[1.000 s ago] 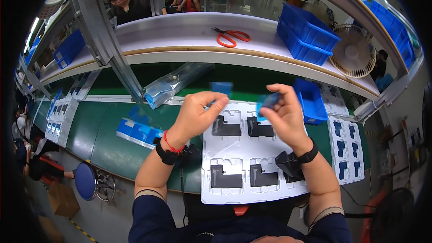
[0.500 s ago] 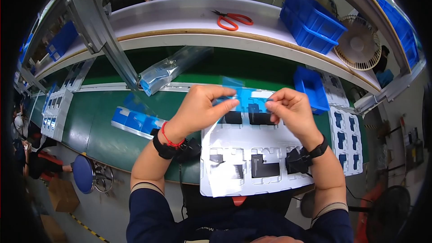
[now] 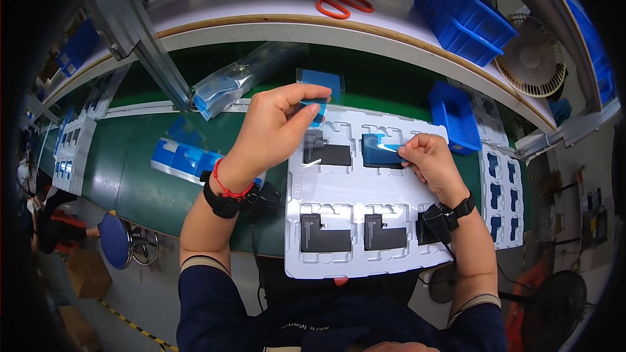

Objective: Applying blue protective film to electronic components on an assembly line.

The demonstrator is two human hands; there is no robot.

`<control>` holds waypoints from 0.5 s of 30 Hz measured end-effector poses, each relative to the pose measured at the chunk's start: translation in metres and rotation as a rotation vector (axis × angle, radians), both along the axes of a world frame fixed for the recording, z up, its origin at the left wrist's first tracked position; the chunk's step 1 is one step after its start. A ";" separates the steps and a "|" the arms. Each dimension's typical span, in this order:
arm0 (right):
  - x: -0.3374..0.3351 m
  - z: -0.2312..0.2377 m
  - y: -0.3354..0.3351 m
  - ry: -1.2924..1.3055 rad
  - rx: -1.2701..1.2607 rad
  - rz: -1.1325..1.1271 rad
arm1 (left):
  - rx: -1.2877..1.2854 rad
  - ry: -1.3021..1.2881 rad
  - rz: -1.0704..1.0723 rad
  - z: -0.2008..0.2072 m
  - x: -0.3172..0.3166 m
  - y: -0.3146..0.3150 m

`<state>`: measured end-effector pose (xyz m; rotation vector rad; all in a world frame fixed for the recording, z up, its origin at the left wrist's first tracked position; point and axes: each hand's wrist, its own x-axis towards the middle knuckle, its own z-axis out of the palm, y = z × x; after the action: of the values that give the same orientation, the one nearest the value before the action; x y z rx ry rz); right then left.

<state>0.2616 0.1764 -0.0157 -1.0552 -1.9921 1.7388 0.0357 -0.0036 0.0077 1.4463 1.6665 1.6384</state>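
My left hand (image 3: 277, 120) pinches a small piece of blue film (image 3: 317, 115) above the far left part of the white moulded tray (image 3: 339, 195). My right hand (image 3: 430, 163) has thumb and forefinger closed on the edge of another blue film (image 3: 386, 151), which lies over a black L-shaped piece in the tray's far row. Beside it, under my left hand, sits a bare black L-shaped piece (image 3: 329, 152). In the near row are more such pieces (image 3: 385, 234); my right wrist's black device partly hides one.
A strip of blue film sheets (image 3: 186, 158) lies left of the tray, and a clear bag with blue contents (image 3: 235, 81) behind it. A blue bin (image 3: 454, 117) and a second tray (image 3: 499, 199) are at right. Red-handled scissors (image 3: 342, 3) rest on the shelf.
My hands have moved apart, the left up and leftward with a piece of blue film. A blue film now covers the far-row middle piece. The glossy clear sheet over the tray's left side no longer shows.
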 end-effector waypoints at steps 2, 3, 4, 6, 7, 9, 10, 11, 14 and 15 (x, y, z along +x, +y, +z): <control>0.000 0.001 -0.002 -0.007 0.013 -0.006 | -0.005 0.002 -0.005 -0.001 -0.001 0.000; 0.000 0.001 -0.002 0.007 0.019 -0.002 | -0.006 0.009 -0.007 -0.001 -0.001 0.000; 0.000 0.001 -0.003 0.020 0.026 0.002 | -0.009 0.007 -0.007 -0.001 0.000 0.000; 0.001 0.003 -0.003 0.007 0.022 0.006 | -0.008 0.014 0.002 -0.002 0.000 0.001; 0.000 0.003 -0.002 -0.005 0.022 0.011 | -0.010 0.014 0.002 -0.002 -0.001 0.001; 0.001 0.003 -0.002 -0.008 0.023 0.019 | -0.024 0.011 0.004 -0.001 -0.001 0.000; 0.001 0.003 -0.002 -0.011 0.026 0.027 | -0.025 0.010 0.005 -0.001 0.000 0.000; 0.001 0.003 -0.002 -0.012 0.026 0.025 | -0.025 0.009 0.004 0.000 0.000 0.000; 0.000 0.002 -0.003 0.010 0.036 0.015 | -0.025 0.003 0.004 -0.001 0.000 0.001; 0.000 0.002 -0.003 0.001 0.037 0.016 | -0.026 -0.001 0.005 -0.001 0.000 0.000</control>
<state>0.2614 0.1735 -0.0132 -1.0284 -2.0295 1.7036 0.0357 -0.0032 0.0066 1.4305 1.6855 1.6140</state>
